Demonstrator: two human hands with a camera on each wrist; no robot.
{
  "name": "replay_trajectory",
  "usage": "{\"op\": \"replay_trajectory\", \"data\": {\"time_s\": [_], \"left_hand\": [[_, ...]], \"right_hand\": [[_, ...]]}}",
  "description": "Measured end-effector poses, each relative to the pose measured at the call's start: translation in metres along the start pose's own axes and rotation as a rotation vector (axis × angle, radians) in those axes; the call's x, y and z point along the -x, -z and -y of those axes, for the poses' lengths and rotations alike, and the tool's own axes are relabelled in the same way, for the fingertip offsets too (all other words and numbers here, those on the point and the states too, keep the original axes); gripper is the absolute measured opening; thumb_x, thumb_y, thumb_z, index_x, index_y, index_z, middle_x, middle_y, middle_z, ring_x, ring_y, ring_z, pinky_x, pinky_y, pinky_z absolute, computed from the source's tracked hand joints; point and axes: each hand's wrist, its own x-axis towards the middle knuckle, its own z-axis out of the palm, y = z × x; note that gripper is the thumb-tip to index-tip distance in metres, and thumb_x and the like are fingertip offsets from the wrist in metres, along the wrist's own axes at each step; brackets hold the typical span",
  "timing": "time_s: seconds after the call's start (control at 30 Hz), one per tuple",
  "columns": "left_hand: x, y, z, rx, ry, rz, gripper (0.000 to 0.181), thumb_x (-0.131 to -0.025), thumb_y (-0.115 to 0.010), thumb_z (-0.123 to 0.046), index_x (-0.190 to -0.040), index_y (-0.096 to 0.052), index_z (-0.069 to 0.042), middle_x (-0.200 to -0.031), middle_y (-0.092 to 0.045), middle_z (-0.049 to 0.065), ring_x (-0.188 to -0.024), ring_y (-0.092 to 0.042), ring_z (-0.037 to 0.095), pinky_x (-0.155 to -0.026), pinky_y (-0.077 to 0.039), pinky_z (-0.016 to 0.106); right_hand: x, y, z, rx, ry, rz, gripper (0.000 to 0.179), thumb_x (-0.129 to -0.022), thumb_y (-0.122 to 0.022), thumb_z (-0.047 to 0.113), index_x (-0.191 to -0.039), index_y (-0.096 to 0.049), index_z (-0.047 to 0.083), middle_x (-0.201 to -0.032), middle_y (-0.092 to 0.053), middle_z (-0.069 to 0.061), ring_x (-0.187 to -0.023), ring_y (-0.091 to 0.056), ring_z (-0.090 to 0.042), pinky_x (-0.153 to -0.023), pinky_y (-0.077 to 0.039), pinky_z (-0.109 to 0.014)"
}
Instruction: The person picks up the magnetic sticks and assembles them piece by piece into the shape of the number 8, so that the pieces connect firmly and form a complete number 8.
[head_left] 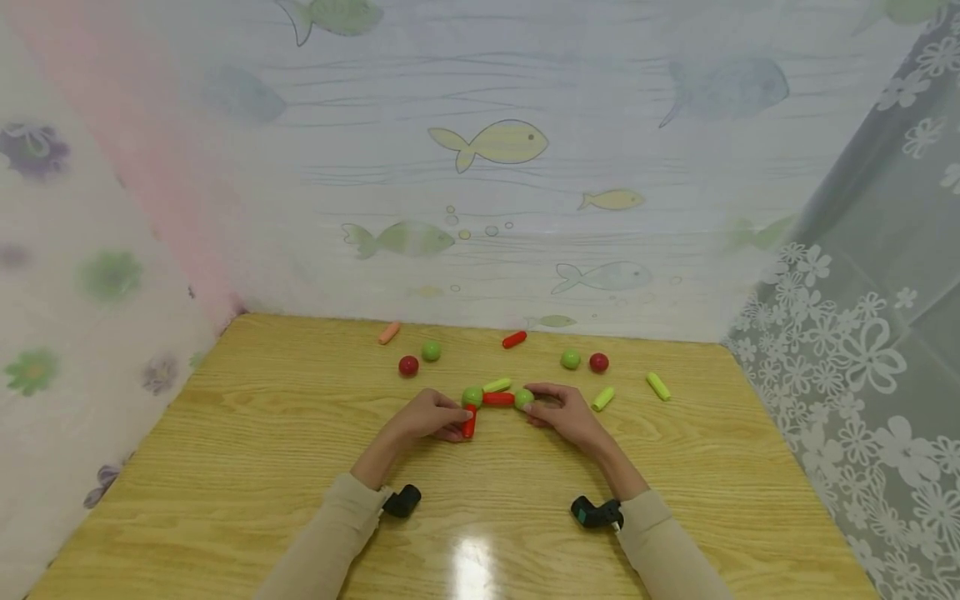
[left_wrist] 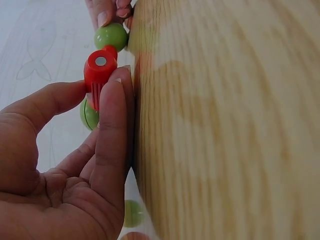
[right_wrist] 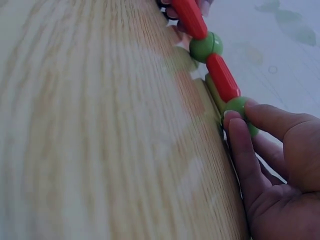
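Note:
My left hand pinches a red magnetic rod between thumb and fingers. In the left wrist view that rod shows a round metal disc on its end. Its far end meets a green ball. From this ball a second red magnetic rod runs right to another green ball. My right hand pinches that right ball; in the right wrist view its thumb and fingertips partly cover the ball. Just behind the joined pieces lies a yellow-green rod.
Along the back of the wooden table lie an orange rod, dark red balls, green balls and a red rod. Two yellow-green rods lie at right. A fish-print curtain hangs behind.

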Motion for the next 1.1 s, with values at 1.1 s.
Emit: {"op": "replay_trajectory", "data": {"time_s": [1.1], "left_hand": [[-0.003, -0.002, 0.004, 0.089, 0.077, -0.076, 0.034, -0.097, -0.07, -0.015, -0.12, -0.068, 0.01, -0.093, -0.073, 0.012, -0.073, -0.071, 0.01, -0.072, -0.06, 0.025]], "right_hand": [[-0.01, 0.098, 0.004, 0.4, -0.018, -0.419, 0.058, -0.103, -0.061, 0.019, -0.15, -0.04, -0.008, -0.145, -0.048, -0.032, -0.132, -0.049, -0.045, -0.11, -0.042, -0.053]]}}
